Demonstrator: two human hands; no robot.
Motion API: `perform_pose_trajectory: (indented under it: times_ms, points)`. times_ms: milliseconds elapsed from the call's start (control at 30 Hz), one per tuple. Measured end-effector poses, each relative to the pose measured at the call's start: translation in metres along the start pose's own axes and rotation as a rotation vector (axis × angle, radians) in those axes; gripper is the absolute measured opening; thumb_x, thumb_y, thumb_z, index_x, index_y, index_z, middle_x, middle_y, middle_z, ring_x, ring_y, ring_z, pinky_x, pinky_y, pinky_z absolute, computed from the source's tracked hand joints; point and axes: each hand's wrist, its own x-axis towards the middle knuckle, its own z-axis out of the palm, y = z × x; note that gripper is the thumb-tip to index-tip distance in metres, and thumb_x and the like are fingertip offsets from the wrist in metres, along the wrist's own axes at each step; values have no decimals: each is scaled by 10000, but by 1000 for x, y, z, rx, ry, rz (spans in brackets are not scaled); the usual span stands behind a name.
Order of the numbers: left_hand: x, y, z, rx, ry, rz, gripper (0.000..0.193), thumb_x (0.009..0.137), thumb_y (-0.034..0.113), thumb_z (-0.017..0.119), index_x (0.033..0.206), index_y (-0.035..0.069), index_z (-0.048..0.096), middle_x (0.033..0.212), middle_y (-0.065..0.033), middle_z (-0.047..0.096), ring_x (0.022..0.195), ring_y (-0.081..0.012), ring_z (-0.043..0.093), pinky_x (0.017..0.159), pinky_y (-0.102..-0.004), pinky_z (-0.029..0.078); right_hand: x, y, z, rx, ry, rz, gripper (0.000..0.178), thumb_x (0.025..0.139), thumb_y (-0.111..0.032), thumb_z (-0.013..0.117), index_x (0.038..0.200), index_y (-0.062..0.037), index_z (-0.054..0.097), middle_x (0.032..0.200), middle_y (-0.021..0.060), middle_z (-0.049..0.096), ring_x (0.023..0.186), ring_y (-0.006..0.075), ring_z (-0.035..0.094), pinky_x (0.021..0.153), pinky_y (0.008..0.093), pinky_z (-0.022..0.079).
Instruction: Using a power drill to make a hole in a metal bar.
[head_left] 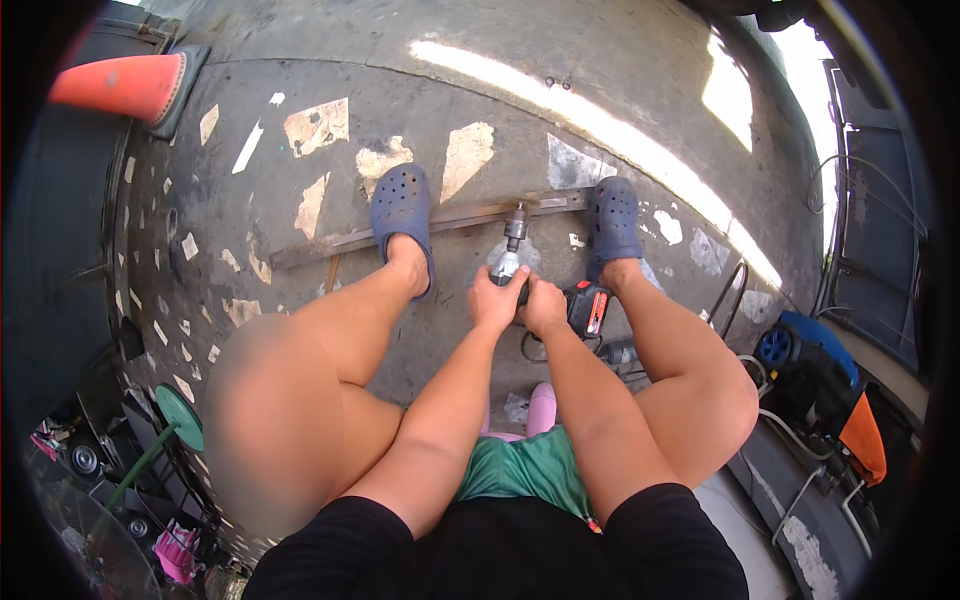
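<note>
A cordless drill (513, 236) with a grey body and metal chuck is held between my knees, pointing away from me. My left hand (494, 299) is wrapped round its rear body. Beside it, my right hand (546, 304) is closed round the drill's grip, which the fingers mostly hide. The drill's battery (588, 309), black and red, sticks out to the right. A long, rusty metal bar (350, 238) lies across the floor, and the bit's tip meets it, or nearly so. My feet in blue clogs (614, 218) are at the bar, one on each side of the drill.
Behind my hands, a grey and black tool (622, 353) lies on the floor. An orange cone (125, 88) lies on its side at the far left. A blue and black wheeled machine (800, 350) with an orange part stands to the right. Pale patches mark the concrete floor (360, 90).
</note>
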Motion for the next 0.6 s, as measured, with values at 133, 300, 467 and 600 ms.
perform_pose_trajectory:
  times_ms: [133,300,467,600]
  points:
    - [4,9,5,32,-17,78,799,754,635,815,1147,-50,691,1057,-293,742,1045,-456,711,919,-495,537,1,0,-7,73,54,14,457,798,-356,787,1125,-42,724,1092,277,735,1060,462,702,938,537,565]
    - [2,-3,-2,-16,28,-46,811,761,624,813,1190,-51,678,1101,-300,734,1082,-451,703,937,-486,536,0,-8,-11,-53,-65,-27,501,777,-396,811,1109,-29,730,1082,283,735,1055,447,711,930,525,572]
    - [4,1,-5,10,-37,-45,805,784,628,789,1198,-53,680,1102,-307,731,1089,-457,700,947,-487,535,-6,-14,-14,-3,-20,-18,502,777,-388,816,1113,-26,728,1080,279,738,1049,438,718,927,515,577]
    - [4,-1,-5,35,-3,-22,796,799,633,771,1197,-51,684,1092,-310,732,1080,-460,702,948,-491,533,-6,-18,-10,-8,31,1,463,774,-356,827,1094,-33,741,1078,274,740,1044,430,721,928,511,579]
